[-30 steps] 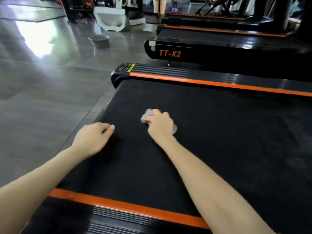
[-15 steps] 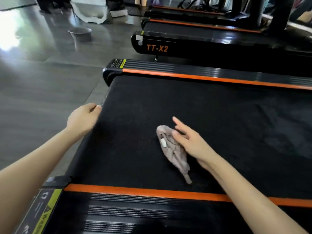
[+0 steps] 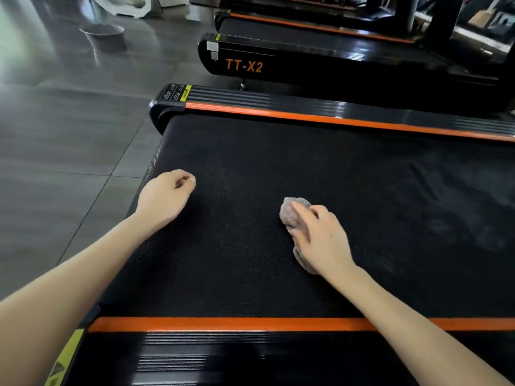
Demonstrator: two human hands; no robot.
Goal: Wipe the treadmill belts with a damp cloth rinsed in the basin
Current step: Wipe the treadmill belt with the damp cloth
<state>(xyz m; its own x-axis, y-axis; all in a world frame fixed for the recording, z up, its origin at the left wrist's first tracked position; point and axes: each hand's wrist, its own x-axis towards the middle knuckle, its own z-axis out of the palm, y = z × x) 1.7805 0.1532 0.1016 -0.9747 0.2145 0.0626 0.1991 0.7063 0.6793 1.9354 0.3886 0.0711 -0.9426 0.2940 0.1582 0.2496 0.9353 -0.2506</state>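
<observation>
A black treadmill belt (image 3: pixel 320 168) fills the middle of the view, with orange-striped side rails far and near. A bunched grey-pink cloth (image 3: pixel 292 215) lies on the belt at its centre. My right hand (image 3: pixel 323 240) presses down on the cloth, fingers wrapped over it; part of the cloth is hidden under the palm. My left hand (image 3: pixel 167 196) rests as a loose fist on the belt's left end, holding nothing. A grey basin (image 3: pixel 103 33) stands on the floor at the far upper left.
A second treadmill marked TT-X2 (image 3: pixel 334 65) stands just beyond, and a third (image 3: pixel 320 23) behind it. Glossy grey floor tiles (image 3: pixel 69 135) lie to the left. A white object (image 3: pixel 131 5) sits near the basin. Damp smears show on the belt's right part (image 3: pixel 459 207).
My right hand has closed over the cloth and gathered it into a ball, after lying open beside the stretched-out cloth. My left hand has curled into a fist on the belt end.
</observation>
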